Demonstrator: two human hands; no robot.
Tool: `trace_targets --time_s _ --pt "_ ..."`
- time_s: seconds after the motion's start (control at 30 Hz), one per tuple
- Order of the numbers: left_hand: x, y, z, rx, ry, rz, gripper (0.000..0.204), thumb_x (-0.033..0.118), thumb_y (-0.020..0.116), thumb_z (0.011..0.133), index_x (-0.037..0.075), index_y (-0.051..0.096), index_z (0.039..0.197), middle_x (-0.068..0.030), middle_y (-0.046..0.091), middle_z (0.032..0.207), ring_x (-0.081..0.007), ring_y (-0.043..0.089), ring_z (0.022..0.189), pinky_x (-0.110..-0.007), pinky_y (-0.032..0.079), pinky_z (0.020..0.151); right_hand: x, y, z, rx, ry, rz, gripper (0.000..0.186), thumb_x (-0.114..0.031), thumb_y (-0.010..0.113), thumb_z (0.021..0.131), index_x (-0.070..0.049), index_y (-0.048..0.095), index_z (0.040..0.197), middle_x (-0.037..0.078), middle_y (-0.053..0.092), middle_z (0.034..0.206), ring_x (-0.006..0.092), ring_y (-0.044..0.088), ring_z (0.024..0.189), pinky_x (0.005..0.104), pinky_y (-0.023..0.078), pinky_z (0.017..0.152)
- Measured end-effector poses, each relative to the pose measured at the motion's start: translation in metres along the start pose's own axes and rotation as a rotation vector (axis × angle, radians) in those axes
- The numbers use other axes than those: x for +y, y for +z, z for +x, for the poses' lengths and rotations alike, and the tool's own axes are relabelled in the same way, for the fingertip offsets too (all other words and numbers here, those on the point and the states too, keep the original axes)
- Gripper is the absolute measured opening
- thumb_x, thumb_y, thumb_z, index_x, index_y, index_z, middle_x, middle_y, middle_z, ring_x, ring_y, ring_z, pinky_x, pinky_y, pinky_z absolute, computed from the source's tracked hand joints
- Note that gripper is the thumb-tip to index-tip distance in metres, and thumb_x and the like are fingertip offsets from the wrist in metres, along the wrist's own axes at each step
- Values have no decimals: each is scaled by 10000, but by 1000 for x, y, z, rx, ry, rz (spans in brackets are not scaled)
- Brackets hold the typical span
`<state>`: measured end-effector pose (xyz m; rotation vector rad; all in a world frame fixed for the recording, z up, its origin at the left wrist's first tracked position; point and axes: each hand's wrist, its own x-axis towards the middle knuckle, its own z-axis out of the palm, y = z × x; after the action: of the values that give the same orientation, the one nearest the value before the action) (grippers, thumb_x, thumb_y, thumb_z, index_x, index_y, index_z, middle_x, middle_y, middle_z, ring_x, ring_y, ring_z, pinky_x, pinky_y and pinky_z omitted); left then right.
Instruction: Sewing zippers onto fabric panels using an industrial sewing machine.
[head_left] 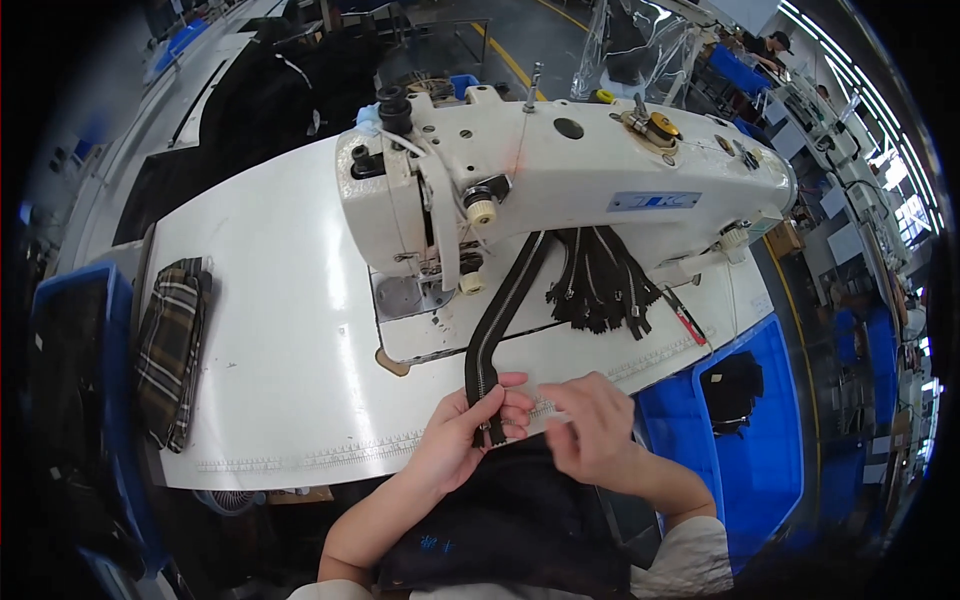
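My left hand [462, 430] grips a long black zipper with a metal track [497, 330], its thumb over the lower end near the table's front edge. Beside it, my right hand [590, 420] hovers with loosely bent fingers apart and nothing visible in them, slightly blurred. The zipper runs up toward the white sewing machine [560, 170]. A bunch of black zippers [600, 280] lies under the machine's arm, with red-handled snips or tweezers [688, 322] to their right.
Folded plaid fabric [172, 350] lies at the left of the white table [270, 300]. Blue bins [760, 490] with dark cloth stand at both sides. Dark fabric [270, 90] is heaped behind. A co-worker [768, 55] sits at the back right.
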<state>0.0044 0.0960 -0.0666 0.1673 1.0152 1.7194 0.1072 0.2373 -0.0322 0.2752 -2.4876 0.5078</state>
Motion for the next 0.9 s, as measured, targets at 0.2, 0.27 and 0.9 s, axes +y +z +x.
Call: trace_targets --time_s 0.2,0.27,0.9 --pt "-16 -14 -24 -336 -129 56 433 342 337 1019 -39 543 1037 -140 643 893 -197 649 775 -298 538 682 21 37 -1 -312 618 1153 591 73 420 892 -46 273 1451 88 511 1308 122 545 1034 269 443 879" --pt "-34 -17 -39 -419 -185 230 412 327 363 1016 -40 549 992 -115 651 841 -164 649 762 -282 527 705 35 51 9 -101 571 1046 530 62 424 895 -20 335 1411 166 480 1356 209 478 1239 310 369 1017" --pt "159 -287 -122 1267 684 1769 182 131 652 833 26 635 980 -95 618 973 -273 576 967 -362 482 792 51 74 16 -284 -77 -90 510 83 543 615 126 535 1123 226 522 1229 358 515 1150 444 431 974"
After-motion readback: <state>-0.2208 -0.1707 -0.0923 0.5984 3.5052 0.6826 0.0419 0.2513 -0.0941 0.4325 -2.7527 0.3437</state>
